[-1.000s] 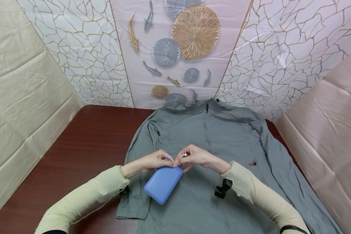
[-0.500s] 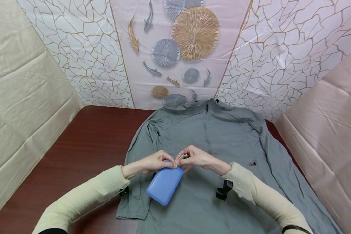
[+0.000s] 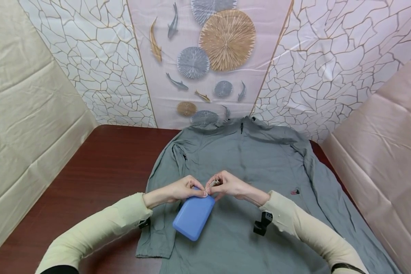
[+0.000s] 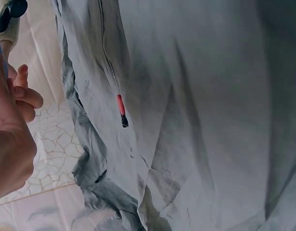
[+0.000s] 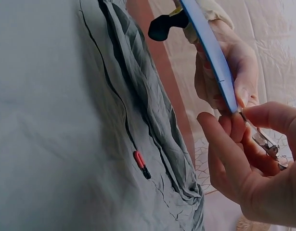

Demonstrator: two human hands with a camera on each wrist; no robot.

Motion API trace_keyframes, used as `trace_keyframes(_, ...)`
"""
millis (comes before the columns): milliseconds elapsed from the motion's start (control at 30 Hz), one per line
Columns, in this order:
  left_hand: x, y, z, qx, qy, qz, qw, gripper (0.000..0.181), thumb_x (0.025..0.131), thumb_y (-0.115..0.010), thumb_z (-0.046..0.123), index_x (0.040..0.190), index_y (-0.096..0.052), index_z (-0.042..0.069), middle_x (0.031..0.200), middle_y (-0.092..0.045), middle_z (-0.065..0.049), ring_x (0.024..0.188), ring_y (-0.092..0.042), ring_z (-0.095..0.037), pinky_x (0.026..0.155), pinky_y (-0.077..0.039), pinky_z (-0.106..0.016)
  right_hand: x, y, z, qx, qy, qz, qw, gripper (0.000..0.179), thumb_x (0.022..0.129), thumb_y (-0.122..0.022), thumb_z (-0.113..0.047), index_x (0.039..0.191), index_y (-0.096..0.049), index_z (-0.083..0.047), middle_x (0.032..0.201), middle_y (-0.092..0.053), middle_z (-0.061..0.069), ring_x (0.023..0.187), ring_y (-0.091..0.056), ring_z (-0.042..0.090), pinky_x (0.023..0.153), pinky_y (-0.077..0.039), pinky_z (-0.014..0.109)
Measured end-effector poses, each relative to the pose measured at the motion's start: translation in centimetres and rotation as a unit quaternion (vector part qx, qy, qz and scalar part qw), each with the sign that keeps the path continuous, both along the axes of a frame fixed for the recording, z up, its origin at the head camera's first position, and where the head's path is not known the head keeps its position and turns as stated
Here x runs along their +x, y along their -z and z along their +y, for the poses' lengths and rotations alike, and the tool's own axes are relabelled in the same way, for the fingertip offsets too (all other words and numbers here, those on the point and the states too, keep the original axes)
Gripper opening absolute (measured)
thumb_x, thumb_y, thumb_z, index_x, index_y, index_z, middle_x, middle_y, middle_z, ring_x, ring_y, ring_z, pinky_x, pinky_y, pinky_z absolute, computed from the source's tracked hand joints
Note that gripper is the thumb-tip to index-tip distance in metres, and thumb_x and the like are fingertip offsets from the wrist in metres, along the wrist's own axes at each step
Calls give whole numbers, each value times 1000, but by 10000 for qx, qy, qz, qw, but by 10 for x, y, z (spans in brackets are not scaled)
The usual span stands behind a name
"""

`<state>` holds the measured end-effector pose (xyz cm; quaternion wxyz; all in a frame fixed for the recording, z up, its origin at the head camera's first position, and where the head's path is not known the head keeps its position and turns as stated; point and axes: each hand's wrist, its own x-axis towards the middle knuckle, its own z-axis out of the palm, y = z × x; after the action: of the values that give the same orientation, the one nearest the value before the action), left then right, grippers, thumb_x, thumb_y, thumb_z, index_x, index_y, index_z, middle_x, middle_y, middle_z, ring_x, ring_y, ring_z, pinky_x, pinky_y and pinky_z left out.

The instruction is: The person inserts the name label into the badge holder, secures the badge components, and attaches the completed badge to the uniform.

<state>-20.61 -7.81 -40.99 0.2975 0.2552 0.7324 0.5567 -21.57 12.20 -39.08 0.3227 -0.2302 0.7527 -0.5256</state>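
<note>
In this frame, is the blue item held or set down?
Held: in the right wrist view, the left hand pinches the blue item between thumb and fingers.

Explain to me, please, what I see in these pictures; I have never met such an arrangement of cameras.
There is no machine here, only a person's bare left hand and right hand. The wide picture comes from a camera worn on the head, looking forward and down. The two smaller ones come from cameras worn on the wrists; the black device by the right wrist is probably one of them.

A grey garment lies spread on a dark reddish table. Above it, the left hand pinches a flat blue object. The right hand holds a small metal piece near its corner; I cannot tell exactly what either is.
</note>
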Motion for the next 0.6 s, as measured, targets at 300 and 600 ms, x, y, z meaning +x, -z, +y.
trace_keyframes(300, -2, -3, -2, 14, 7, -432, 9991, 25, 86, -57, 13, 98, -65, -8, 62, -62, 6, 42, -45, -2, 42, -39, -17, -2, -4, 1, -3, 15, -82, 10000, 24, 84, -59, -7, 99, -59, 12, 76, -64, 0, 70, -62, 13, 67, -55, 39)
trace_keyframes(600, 1, -11, -6, -270, -63, -854, 9960, 27, 87, -57, 19, 103, -64, -2, 63, -62, 2, 49, -54, -7, 45, -46, -22, -2, -11, 1, 90, 71, -99, 9999, 25, 83, -61, -11, 98, -61, 9, 81, -64, 4, 74, -63, 15, 68, -55, 40)
